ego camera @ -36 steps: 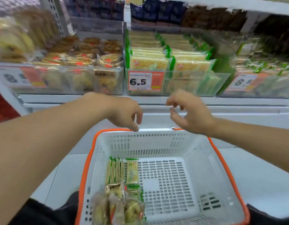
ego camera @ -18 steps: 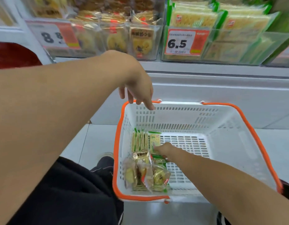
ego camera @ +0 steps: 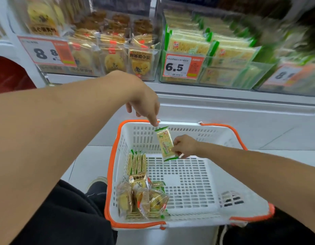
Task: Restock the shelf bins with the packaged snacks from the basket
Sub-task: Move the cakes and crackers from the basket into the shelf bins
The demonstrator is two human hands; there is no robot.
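One cracker packet (ego camera: 166, 145) pinched in the right hand (ego camera: 185, 145).

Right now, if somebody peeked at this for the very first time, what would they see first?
Probably the right hand pinching a green-edged cracker packet above the white basket with the orange rim. Next, the big left arm reaching across, its left hand hanging open over the basket's far edge. Behind, the clear shelf bin of matching crackers carries a bold 6.5 price tag.

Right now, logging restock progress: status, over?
Right hand pinching cracker pack above basket. Left hand open over rim. Path to 6.5 bin clear.
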